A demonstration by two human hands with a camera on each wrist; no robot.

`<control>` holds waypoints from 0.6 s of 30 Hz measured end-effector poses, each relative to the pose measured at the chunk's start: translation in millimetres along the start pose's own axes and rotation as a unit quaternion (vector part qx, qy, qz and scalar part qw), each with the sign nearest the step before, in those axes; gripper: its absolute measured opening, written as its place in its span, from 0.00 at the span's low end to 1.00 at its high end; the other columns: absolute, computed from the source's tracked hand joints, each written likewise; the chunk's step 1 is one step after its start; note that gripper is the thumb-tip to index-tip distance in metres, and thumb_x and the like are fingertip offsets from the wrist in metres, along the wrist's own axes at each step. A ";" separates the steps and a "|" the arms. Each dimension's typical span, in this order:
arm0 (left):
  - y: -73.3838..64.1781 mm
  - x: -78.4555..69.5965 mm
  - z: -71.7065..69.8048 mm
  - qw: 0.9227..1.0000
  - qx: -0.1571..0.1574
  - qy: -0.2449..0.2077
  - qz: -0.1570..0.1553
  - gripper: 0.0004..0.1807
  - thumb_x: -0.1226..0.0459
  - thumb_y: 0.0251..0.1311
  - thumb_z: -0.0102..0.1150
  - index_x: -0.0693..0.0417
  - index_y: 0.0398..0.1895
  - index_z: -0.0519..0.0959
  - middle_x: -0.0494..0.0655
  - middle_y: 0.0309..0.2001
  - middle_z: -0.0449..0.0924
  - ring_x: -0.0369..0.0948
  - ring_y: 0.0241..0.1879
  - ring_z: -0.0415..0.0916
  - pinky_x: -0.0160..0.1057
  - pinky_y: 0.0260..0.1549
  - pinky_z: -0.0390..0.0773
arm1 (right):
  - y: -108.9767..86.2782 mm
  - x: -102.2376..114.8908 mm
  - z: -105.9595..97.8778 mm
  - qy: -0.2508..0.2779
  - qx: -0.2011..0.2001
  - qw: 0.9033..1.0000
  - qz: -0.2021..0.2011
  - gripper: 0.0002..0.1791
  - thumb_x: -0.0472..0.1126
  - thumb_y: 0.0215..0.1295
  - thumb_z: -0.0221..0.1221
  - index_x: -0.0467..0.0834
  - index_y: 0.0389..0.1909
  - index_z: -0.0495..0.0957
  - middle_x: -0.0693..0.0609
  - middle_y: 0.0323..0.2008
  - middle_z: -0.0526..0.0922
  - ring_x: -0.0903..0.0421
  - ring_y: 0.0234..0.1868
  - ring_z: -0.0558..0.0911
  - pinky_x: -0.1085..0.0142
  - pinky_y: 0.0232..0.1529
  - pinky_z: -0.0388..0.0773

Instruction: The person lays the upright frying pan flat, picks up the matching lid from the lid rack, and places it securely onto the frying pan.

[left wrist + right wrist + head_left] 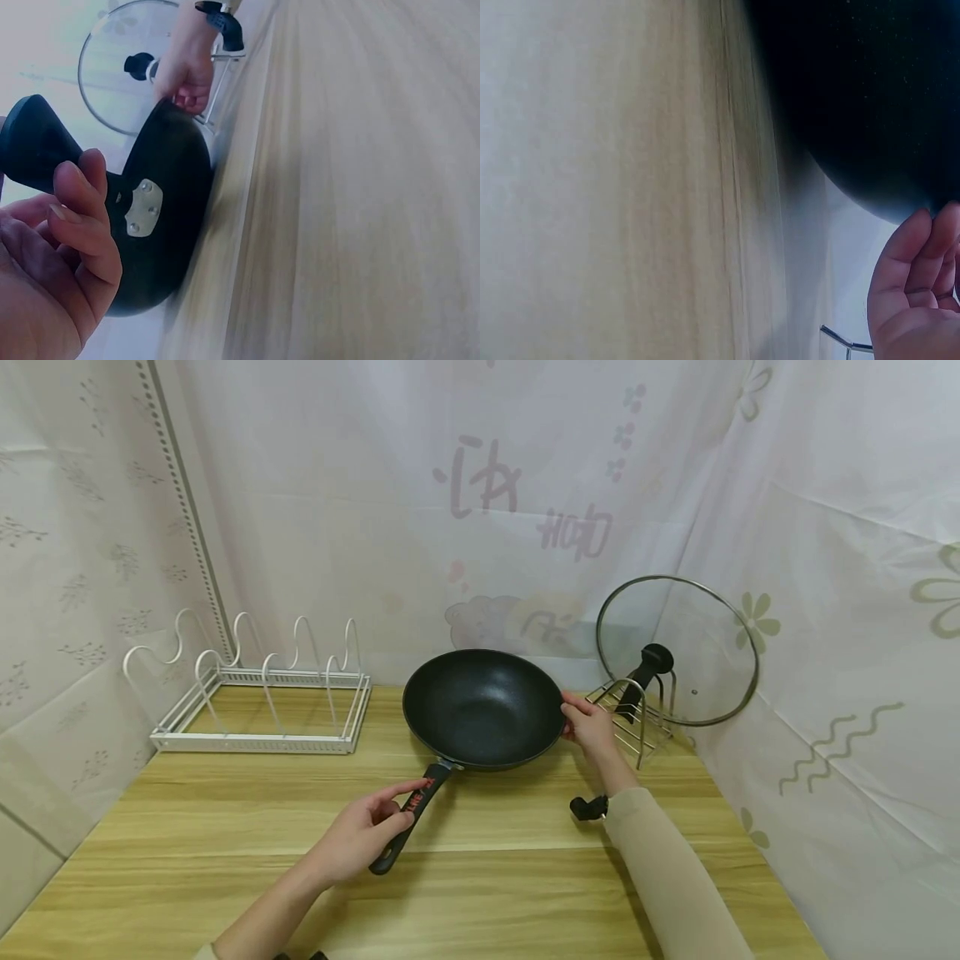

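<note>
A black wok sits at the middle of the wooden table, its long black handle with red lettering pointing toward me and a little left. My left hand holds that handle between thumb and fingers. In the left wrist view, a silver bracket with rivets joins the handle to the wok's side. On the opposite side, my right hand pinches the wok's right rim, thumb on top. The right wrist view shows those fingertips right at the dark edge.
Right of the wok, a small metal rack holds a glass lid upright, with its black knob toward me. At the back left stands a white wire rack with several curved dividers. Patterned curtains hang behind and beside the table.
</note>
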State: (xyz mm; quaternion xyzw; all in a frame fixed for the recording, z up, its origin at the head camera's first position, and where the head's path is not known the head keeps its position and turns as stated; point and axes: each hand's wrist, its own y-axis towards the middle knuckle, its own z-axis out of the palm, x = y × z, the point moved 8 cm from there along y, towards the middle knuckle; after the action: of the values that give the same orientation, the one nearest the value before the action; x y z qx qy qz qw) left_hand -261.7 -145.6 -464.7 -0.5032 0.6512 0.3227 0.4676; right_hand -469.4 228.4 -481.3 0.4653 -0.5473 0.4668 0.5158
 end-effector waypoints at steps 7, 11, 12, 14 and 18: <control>1.9 0.0 -7.5 1.000 0.012 -0.009 0.002 0.28 0.60 0.78 0.61 0.43 0.79 0.76 0.49 0.34 0.82 0.41 0.27 0.74 0.36 0.25 0.74 | -5.0 0.7 0.4 0.014 -0.010 1.000 -0.002 0.22 0.36 0.81 0.62 0.37 0.71 0.82 0.59 0.26 0.78 0.64 0.23 0.75 0.72 0.28 0.80; 3.2 -0.3 -12.9 1.000 0.019 -0.005 0.008 0.29 0.61 0.78 0.61 0.44 0.80 0.75 0.49 0.34 0.81 0.41 0.28 0.73 0.36 0.26 0.73 | -6.6 -0.5 0.7 0.023 -0.018 1.000 0.001 0.21 0.35 0.80 0.62 0.37 0.70 0.83 0.58 0.25 0.77 0.64 0.22 0.75 0.71 0.27 0.80; 3.6 -0.2 -14.4 1.000 0.021 -0.004 0.009 0.28 0.61 0.78 0.61 0.45 0.80 0.76 0.49 0.34 0.81 0.41 0.29 0.73 0.36 0.27 0.73 | -7.1 -0.8 0.5 0.025 -0.021 0.999 0.000 0.21 0.35 0.80 0.62 0.36 0.69 0.83 0.58 0.25 0.77 0.64 0.22 0.75 0.71 0.27 0.80; 4.7 -0.1 -17.5 1.000 0.021 0.002 0.014 0.28 0.61 0.78 0.61 0.45 0.79 0.76 0.49 0.34 0.81 0.41 0.29 0.74 0.36 0.27 0.73 | -8.0 -1.4 0.4 0.026 -0.023 0.999 -0.001 0.21 0.34 0.80 0.62 0.35 0.69 0.83 0.57 0.26 0.77 0.64 0.22 0.75 0.71 0.27 0.80; 6.5 0.9 -22.6 1.000 0.023 0.013 0.014 0.28 0.61 0.78 0.60 0.44 0.79 0.76 0.51 0.35 0.82 0.41 0.30 0.75 0.36 0.27 0.73 | -10.8 -2.2 0.3 0.022 -0.029 0.999 -0.007 0.21 0.34 0.79 0.62 0.33 0.69 0.82 0.57 0.27 0.78 0.64 0.22 0.76 0.72 0.27 0.81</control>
State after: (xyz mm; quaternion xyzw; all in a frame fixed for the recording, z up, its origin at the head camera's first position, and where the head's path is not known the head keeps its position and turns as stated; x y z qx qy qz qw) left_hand -274.4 -164.2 -457.8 -0.4874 0.6714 0.3078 0.4658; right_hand -458.7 226.7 -483.2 0.4437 -0.5460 0.4574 0.5438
